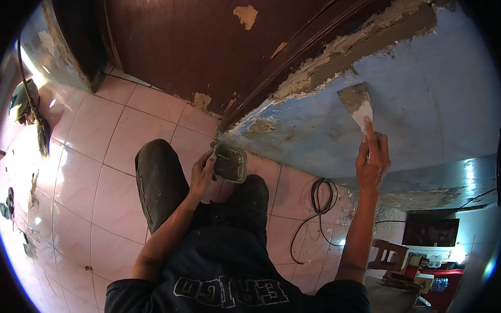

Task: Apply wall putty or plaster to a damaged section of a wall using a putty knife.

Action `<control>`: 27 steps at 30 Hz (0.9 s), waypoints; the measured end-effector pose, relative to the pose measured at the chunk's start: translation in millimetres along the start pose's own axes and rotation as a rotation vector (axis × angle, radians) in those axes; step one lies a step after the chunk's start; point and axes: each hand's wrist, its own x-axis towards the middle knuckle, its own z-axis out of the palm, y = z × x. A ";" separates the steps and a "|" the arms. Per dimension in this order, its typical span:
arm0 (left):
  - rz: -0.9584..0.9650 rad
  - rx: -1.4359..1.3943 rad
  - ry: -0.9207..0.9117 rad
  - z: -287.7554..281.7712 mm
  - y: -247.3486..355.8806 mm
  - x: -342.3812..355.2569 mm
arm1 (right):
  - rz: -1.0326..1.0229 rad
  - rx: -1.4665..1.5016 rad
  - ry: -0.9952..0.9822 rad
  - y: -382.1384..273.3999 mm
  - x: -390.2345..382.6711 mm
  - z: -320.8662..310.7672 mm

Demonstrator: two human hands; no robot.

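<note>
In my right hand [373, 161] is a putty knife [357, 102], its fingers closed round the handle. Grey-brown filler coats much of the blade, which is raised at the blue wall [423, 102]; whether it touches the wall I cannot tell. My left hand [202, 174] grips the side of a small rectangular tub [230, 162] smeared inside with the same grey filler, held above my knees. A rough strip of filler [342, 57] runs along the wall beside the dark brown door frame [298, 45], and a smaller patch [261, 125] lies lower down.
Pink tiles [136, 122] cover the floor. A coiled black cable [322, 197] lies by the wall to the right. At the far left are a broom [42, 130] and slippers [9, 203]. A wooden chair [388, 255] and a dark screen [430, 231] stand at the lower right.
</note>
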 end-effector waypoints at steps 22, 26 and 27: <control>-0.079 0.038 -0.013 0.2 1.1 -0.9 | -0.062 0.083 0.094 -4.8 23.0 4.4; -0.018 0.063 -0.012 0.9 -0.8 -0.6 | -0.131 0.047 0.113 -22.0 52.7 7.1; -0.001 0.059 -0.006 -0.1 -2.1 -0.4 | -0.170 0.025 0.120 -24.7 56.6 8.1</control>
